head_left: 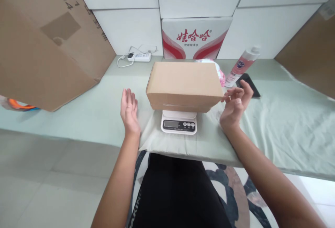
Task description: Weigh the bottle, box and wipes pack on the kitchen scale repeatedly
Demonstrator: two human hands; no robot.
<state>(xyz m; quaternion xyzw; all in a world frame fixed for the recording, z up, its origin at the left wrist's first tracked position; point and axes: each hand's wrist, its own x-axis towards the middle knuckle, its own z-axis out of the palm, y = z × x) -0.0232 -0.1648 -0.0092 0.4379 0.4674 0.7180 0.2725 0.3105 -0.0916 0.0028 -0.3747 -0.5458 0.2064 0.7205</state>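
A closed brown cardboard box rests on top of a white digital kitchen scale, covering most of its platform. The scale's display and several buttons face me, and I cannot make out a reading. My left hand is held open to the left of the box, apart from it, with the fingers stretched upward. On the other side, my right hand is open with its fingers partly curled, close to the box's right end. Whether a fingertip touches the box I cannot tell. Neither hand holds anything.
Behind the box stand a red-and-white carton, a pink bottle and a dark phone. A white power strip with cable lies back left. Large cardboard cartons flank the cloth-covered table, one left, one right.
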